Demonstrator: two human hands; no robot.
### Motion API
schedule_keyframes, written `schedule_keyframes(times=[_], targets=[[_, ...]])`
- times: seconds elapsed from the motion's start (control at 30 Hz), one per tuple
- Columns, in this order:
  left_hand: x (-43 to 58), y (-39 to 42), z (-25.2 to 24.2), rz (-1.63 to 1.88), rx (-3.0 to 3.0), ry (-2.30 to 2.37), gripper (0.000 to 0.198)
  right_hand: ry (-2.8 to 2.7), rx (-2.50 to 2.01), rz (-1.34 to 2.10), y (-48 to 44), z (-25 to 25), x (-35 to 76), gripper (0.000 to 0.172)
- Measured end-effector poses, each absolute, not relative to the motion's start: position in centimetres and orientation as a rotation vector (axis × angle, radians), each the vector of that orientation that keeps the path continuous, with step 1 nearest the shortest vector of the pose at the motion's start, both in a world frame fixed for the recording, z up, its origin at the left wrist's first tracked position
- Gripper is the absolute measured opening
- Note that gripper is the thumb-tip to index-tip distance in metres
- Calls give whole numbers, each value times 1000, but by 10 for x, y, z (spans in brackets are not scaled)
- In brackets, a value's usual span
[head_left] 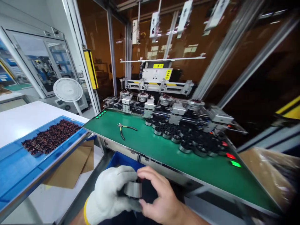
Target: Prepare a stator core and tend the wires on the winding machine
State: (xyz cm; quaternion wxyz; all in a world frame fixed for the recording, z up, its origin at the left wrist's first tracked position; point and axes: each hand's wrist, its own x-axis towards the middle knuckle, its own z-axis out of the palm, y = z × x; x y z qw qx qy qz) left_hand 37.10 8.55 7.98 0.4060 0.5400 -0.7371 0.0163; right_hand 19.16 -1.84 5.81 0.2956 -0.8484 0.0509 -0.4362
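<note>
My left hand (pixel 110 190), in a white knitted glove with a yellow cuff, grips a motor stator (pixel 134 189) with a silvery metal ring and dark ends. From the other side, the thumb and fingers of my bare right hand (pixel 161 197) close on the same part, at its top and bottom. Both hands are low in the view, in front of the green work surface (pixel 145 140). Several similar black-and-silver stators (pixel 175 137) stand grouped on that surface. Cutting pliers (pixel 123 128) with dark handles lie spread to their left.
A winding machine (pixel 150 107) with several heads lines the back of the bench. On the left white table, a blue tray (pixel 14 168) holds many copper-wound parts (pixel 50 136). Cardboard sheets (pixel 70 165) lie below. A blue bin (pixel 124 161) is under the bench edge; a plastic-lined box (pixel 269 175) stands right.
</note>
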Motion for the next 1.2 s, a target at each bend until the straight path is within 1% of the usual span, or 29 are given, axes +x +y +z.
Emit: schedule_keyframes(times=[0.07, 0.13, 0.2, 0.27, 0.37, 0.47, 0.6, 0.73, 0.8, 0.93, 1.0, 1.07, 1.2], targets=[[357, 87, 65, 59, 1408, -1824, 54, 153, -2255, -1142, -19, 47, 181, 61], [345, 82, 44, 40, 1470, -1747, 59, 225, -2371, -1142, -31, 34, 169, 60], [336, 69, 21, -8, 1587, -1604, 67, 367, -2558, -1172, -58, 19, 157, 53], [331, 52, 0, -77, 1714, -1436, 70, 529, -2696, -1227, -96, 5, 144, 42], [335, 25, -23, -76, 1878, -1320, 64, 688, -2898, -1292, -158, -9, 122, 32], [351, 1, -35, 90, 2077, -1351, 61, 756, -3112, -1273, -200, -13, 105, 31], [389, -21, -37, 304, 2191, -1396, 55, 897, -3251, -1278, -218, -16, 95, 28], [432, -34, -25, 428, 2247, -1348, 36, 1005, -3269, -1365, -222, -24, 90, 12], [450, -38, -19, 449, 2266, -1331, 30, 1055, -3252, -1439, -221, -28, 90, 16], [474, -40, -12, 438, 2275, -1281, 30, 986, -3201, -1503, -204, -27, 115, 27], [481, -39, -13, 421, 2257, -1260, 32, 856, -3061, -1391, -191, -19, 145, 40], [486, -38, -19, 407, 2217, -1244, 36, 803, -2892, -1184, -182, -10, 188, 56], [491, -40, -35, 398, 2089, -1209, 35, 852, -2839, -855, -186, -9, 289, 77]])
